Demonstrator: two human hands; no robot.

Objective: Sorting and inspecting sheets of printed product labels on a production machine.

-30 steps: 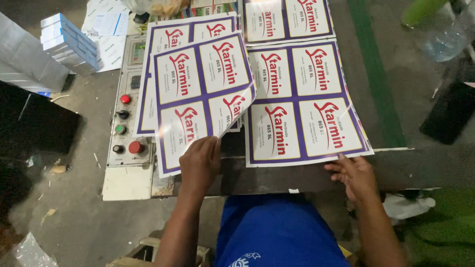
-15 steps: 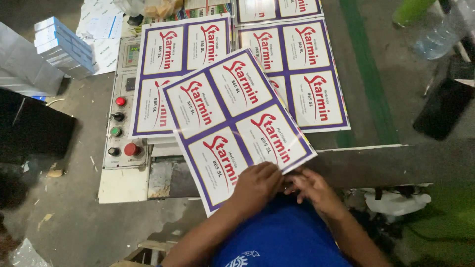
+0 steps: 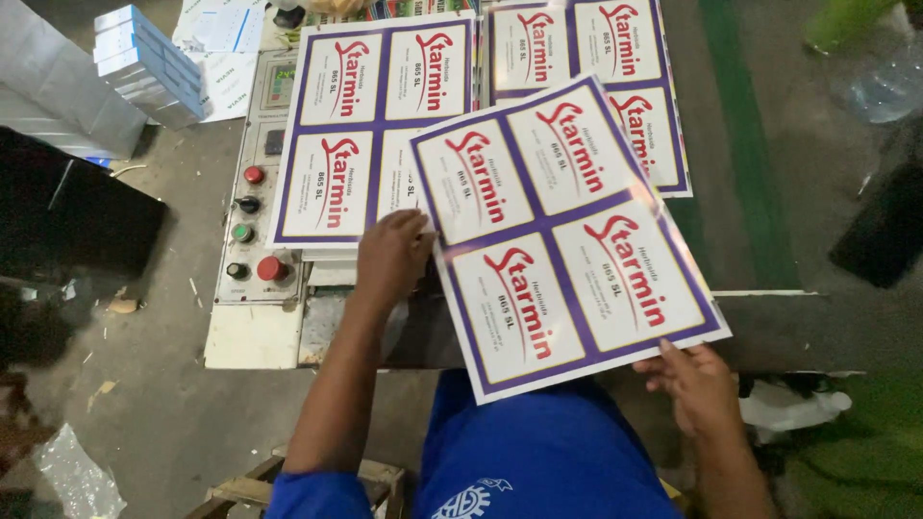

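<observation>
I hold a glossy printed sheet of white labels with purple borders and red lettering, tilted over the machine table. My left hand grips its left edge. At the sheet's lower right corner, my right hand pinches the edge from below. A stack of the same label sheets lies flat at the left behind it. Another such sheet lies at the back right, partly covered by the held one.
A control panel with red, green and black buttons sits left of the stack. Blue and white boxes lie on the floor at top left. A green stripe runs along the dark table at right. Paper scraps litter the floor.
The held sheet has swung to the right and turned. My hands, close together at its bottom edge before, have spread apart to its left edge and lower right corner.
</observation>
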